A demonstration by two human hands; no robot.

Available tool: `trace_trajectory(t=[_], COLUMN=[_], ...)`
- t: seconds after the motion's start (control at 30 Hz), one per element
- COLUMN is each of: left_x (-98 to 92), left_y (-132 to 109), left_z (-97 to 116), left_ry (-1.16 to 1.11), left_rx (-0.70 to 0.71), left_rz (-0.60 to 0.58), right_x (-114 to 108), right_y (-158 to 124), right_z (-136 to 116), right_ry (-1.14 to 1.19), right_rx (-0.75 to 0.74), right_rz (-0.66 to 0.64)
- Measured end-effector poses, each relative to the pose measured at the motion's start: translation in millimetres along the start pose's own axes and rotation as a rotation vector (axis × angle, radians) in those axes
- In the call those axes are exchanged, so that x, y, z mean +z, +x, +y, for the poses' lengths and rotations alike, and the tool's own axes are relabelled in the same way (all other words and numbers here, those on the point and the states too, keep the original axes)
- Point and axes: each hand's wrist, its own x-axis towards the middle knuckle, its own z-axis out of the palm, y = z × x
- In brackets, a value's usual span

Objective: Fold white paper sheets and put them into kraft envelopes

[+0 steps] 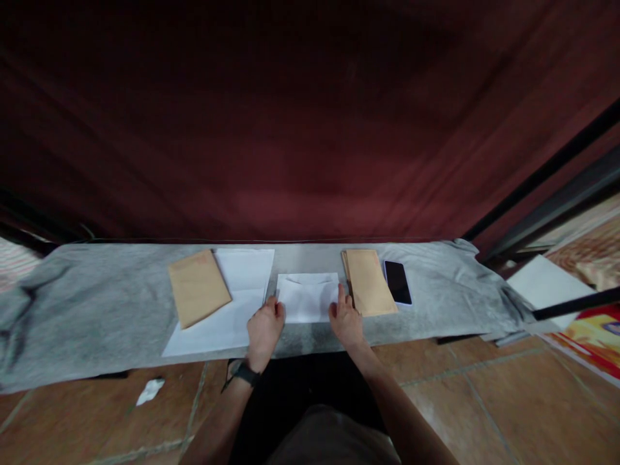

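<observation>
A white envelope point(308, 296) lies flap-side up in the middle of the grey cloth-covered table point(97, 303). My left hand point(264, 328) rests at its lower left corner with the fingers curled against the paper's edge. At the envelope's right edge, my right hand point(345, 319) has its index finger stretched out along the paper and the other fingers bent. Whether either hand pinches the envelope or only touches it is unclear.
A brown envelope point(197, 286) lies on white sheets point(232, 303) to the left. A stack of brown envelopes point(369, 281) and a black phone point(398, 282) lie to the right. A dark red curtain point(290, 129) hangs behind. A crumpled paper scrap point(150, 390) is on the tiled floor.
</observation>
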Motion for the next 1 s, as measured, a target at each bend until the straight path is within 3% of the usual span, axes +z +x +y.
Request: trace_trajectory(t=[0.27, 0.73, 1.0], left_x=[6.7, 14.2, 16.0], left_y=[15, 28, 29], left_z=[4, 9, 10], left_ry=[0.036, 0.077, 0.110], left_rx=[0.015, 0.011, 0.042], left_rz=[0.039, 0.032, 0.010], right_x=[9, 16, 28], right_y=[15, 24, 28], right_z=[-7, -9, -32], right_ry=[-0.087, -0.040, 0.080], right_rx=[-0.083, -0.115, -0.312], right_rz=[0.118, 0.096, 0.112])
